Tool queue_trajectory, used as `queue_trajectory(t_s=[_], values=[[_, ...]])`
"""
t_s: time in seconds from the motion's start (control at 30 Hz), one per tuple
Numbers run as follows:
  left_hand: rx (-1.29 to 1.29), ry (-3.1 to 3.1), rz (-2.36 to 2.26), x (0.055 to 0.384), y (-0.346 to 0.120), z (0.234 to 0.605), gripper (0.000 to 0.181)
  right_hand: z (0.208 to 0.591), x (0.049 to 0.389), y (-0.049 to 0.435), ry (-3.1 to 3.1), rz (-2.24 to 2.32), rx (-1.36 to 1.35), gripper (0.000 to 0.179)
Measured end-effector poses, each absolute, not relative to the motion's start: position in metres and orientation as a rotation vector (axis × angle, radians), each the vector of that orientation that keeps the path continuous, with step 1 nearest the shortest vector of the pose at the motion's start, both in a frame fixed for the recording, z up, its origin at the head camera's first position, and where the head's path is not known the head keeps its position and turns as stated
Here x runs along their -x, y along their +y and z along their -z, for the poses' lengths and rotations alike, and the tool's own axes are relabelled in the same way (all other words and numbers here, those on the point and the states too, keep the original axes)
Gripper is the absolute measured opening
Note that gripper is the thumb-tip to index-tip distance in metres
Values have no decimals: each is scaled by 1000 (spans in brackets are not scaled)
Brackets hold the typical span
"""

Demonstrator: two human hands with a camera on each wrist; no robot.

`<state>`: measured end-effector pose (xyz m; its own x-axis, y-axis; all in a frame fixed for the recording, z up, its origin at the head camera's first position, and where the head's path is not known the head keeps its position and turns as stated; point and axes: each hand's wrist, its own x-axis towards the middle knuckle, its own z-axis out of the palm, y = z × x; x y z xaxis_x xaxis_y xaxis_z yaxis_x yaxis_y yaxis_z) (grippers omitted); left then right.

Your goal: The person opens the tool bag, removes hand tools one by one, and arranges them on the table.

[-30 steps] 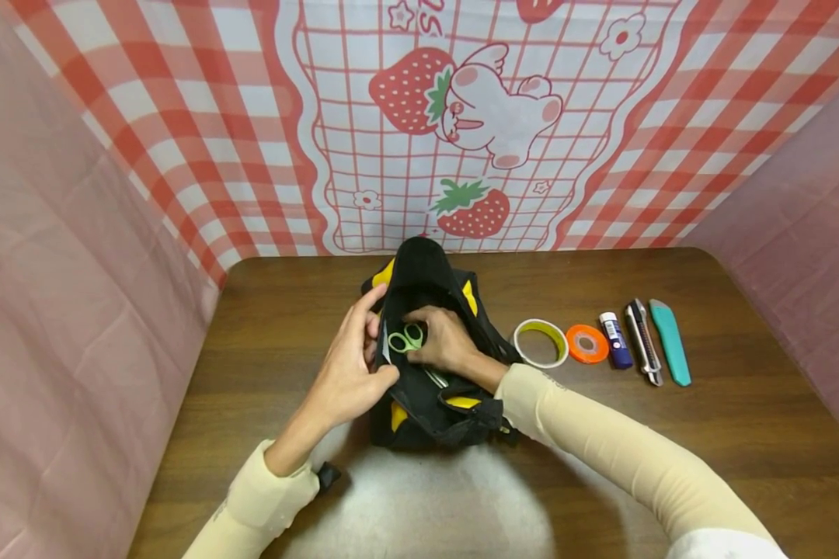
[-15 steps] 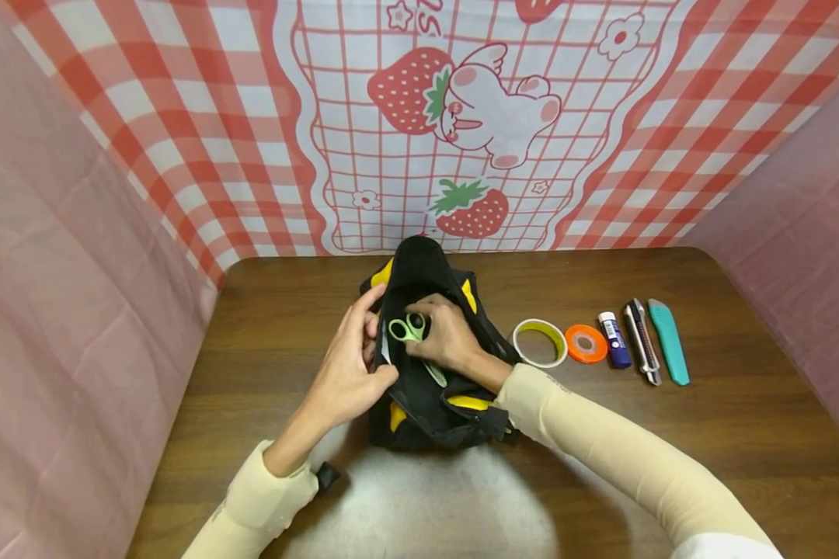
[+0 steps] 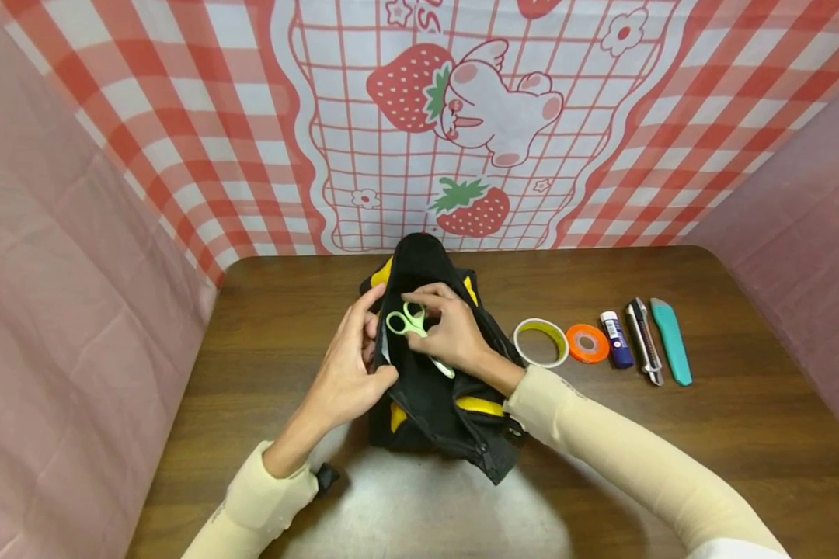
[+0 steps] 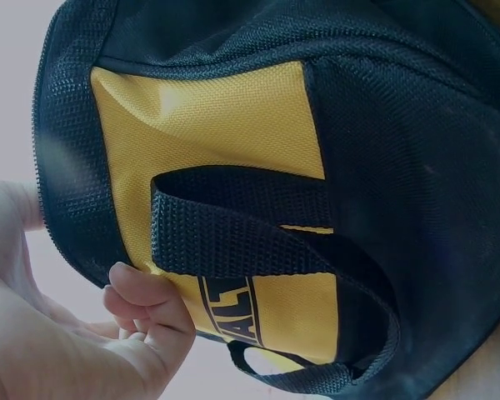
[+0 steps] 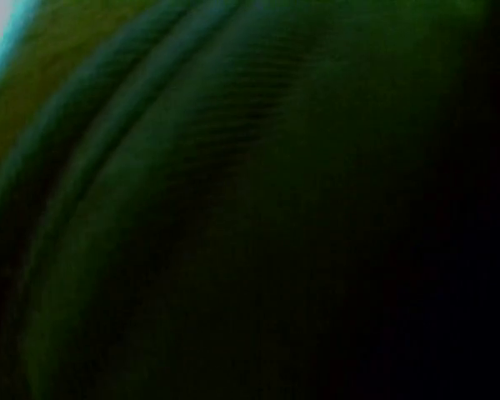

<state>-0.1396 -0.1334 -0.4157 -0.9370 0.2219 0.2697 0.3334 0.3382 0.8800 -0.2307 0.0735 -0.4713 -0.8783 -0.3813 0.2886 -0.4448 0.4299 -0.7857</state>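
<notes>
A black and yellow zippered bag (image 3: 426, 419) stands unzipped on the table. My left hand (image 3: 349, 365) holds the left edge of its opening; in the left wrist view, curled fingers of that hand (image 4: 92, 325) lie against the bag's yellow panel (image 4: 208, 117), near a black webbing strap (image 4: 233, 242). Inside the opening my right hand (image 3: 454, 330) pinches a pair of scissors with pale green handles (image 3: 407, 320). The handle loops point up and left, and part of the scissors is hidden behind the fingers. The right wrist view is dark and blurred, showing only folds of bag fabric (image 5: 150, 167).
Right of the bag lie a tape roll (image 3: 541, 343), a smaller orange roll (image 3: 587, 344), a glue stick (image 3: 616, 340), a box cutter (image 3: 644, 341) and a teal cutter (image 3: 671, 341) in a row. A strawberry-print cloth (image 3: 349, 155) hangs behind the wooden table (image 3: 273, 334).
My right hand has lifted the scissors slightly within the bag, and their handles show more fully. The bag's front right flap has swung outward. My left hand stays put.
</notes>
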Motion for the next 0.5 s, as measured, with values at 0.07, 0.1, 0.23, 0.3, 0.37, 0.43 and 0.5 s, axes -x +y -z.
queue_trajectory(t_s=[0.07, 0.1, 0.23, 0.3, 0.37, 0.43, 0.5], values=[[516, -2483, 1675, 139, -133, 416, 99, 467, 228, 75, -2572, -1499, -762, 59], [516, -2482, 1675, 139, -133, 416, 99, 464, 227, 75, -2561, -1516, -767, 59], [515, -2484, 1665, 139, -132, 416, 100, 454, 223, 79, -2520, -1568, -770, 59], [516, -2484, 1657, 139, -132, 416, 100, 449, 220, 81, -2493, -1611, -764, 60], [517, -2481, 1654, 140, -132, 417, 100, 444, 219, 83, -2459, -1674, -763, 61], [516, -2478, 1654, 140, -132, 417, 100, 439, 217, 86, -2424, -1729, -765, 62], [517, -2476, 1656, 140, -132, 416, 100, 434, 215, 89, -2394, -1775, -765, 62]])
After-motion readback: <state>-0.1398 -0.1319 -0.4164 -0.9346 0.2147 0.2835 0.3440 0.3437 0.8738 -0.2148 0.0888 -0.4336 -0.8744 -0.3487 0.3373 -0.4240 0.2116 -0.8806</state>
